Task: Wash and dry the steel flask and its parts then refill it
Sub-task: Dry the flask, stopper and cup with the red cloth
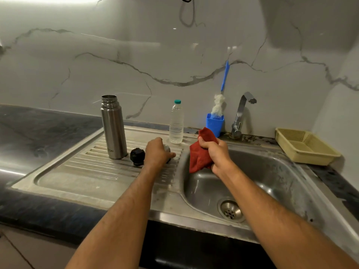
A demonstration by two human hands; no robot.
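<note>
The steel flask (113,129) stands upright and uncapped on the ribbed draining board (77,171) of the sink, toward its back left. Just to the right of its base lies a black stopper (137,156), resting on the ribs. The left hand (158,154) is next to the stopper, fingers curled down over a small steel cup (168,150) that sits on the board; only a sliver of the cup shows past the knuckles. The right hand (215,152) is held above the left edge of the sink basin (262,181), gripping a bunched red cloth (200,154) whose loose end hangs down toward the basin.

Behind the left hand, a clear plastic water bottle (176,123) with a green cap stands at the back of the draining board, nearly full. To its right a blue holder (214,124) carries a bottle brush (220,98) with a blue handle leaning against the marble wall. The tap (241,113) rises beside it, its spout turned over the basin. A pale yellow basket (303,146) sits on the dark table at the far right, past the sink.
</note>
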